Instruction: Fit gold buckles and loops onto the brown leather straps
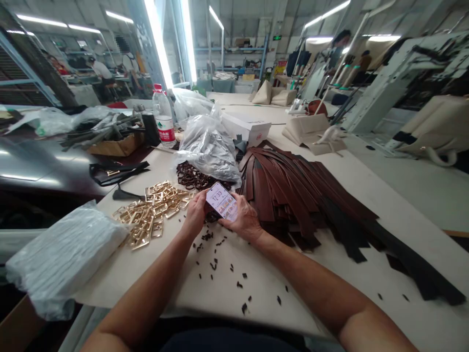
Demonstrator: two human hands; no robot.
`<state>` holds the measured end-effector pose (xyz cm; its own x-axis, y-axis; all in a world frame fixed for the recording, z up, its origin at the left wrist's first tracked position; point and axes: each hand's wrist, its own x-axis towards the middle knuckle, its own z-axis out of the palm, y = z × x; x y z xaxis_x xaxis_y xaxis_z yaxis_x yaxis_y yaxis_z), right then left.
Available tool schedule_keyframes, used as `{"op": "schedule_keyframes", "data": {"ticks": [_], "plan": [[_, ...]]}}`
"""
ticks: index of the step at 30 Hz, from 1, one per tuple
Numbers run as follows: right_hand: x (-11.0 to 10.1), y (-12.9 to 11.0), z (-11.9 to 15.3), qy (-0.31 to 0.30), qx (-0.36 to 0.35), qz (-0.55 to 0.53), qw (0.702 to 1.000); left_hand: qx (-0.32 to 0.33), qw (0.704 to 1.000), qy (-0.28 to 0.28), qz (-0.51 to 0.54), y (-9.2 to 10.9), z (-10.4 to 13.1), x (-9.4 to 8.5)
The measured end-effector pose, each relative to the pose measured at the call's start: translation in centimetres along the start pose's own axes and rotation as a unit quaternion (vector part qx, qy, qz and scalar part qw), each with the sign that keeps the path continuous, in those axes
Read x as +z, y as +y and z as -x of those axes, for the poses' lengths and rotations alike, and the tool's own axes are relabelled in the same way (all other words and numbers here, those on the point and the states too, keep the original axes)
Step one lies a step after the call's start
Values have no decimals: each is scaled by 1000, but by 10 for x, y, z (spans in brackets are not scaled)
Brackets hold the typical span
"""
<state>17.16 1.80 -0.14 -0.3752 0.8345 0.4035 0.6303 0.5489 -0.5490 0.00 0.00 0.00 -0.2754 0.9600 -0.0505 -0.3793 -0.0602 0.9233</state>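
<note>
A smartphone (223, 201) is held between my two hands above the table, its lit screen showing 17:33 and rows of icons. My left hand (197, 211) is closed on the phone's left edge. Around its right side and lower corner wraps my right hand (244, 215). Just left of the phone lies a heap of gold metal buckles (156, 212). Dark brown loops (194, 177) are piled behind it, under a clear plastic bag (207, 146). A fanned stack of brown leather strips (286, 181) begins right beside my right hand.
Small dark scraps (213, 266) are scattered over the pale table (198, 298). A plastic-wrapped bundle (68, 259) sits at the left edge. Farther back stand a water bottle (163, 117), a white box (249, 128) and beige bag pieces (311, 132). A sewing machine (395, 88) is at right; people work behind.
</note>
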Motion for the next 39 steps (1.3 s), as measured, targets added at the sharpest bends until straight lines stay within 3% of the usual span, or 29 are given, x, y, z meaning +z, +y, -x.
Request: {"op": "schedule_keyframes", "data": {"ticks": [17, 23, 26, 30, 34, 39], "plan": [[3, -2, 1, 15, 9, -24, 1000, -6, 1000, 6, 12, 5, 5, 2], [-14, -14, -5, 56, 23, -44, 997, 15, 995, 4, 95, 13, -1, -1], [-32, -27, -35, 81, 25, -65, 994, 28, 992, 35, 115, 22, -7, -7], [-42, -38, -107, 57, 36, 32, 997, 22, 982, 90, 165, 31, -14, -18], [-21, -25, -174, -44, 121, 131, 983, 17, 967, 147, 207, 38, -21, -27], [13, -2, -207, -103, 151, 211, 960, 35, 945, 211, 247, 50, -27, -38]]}}
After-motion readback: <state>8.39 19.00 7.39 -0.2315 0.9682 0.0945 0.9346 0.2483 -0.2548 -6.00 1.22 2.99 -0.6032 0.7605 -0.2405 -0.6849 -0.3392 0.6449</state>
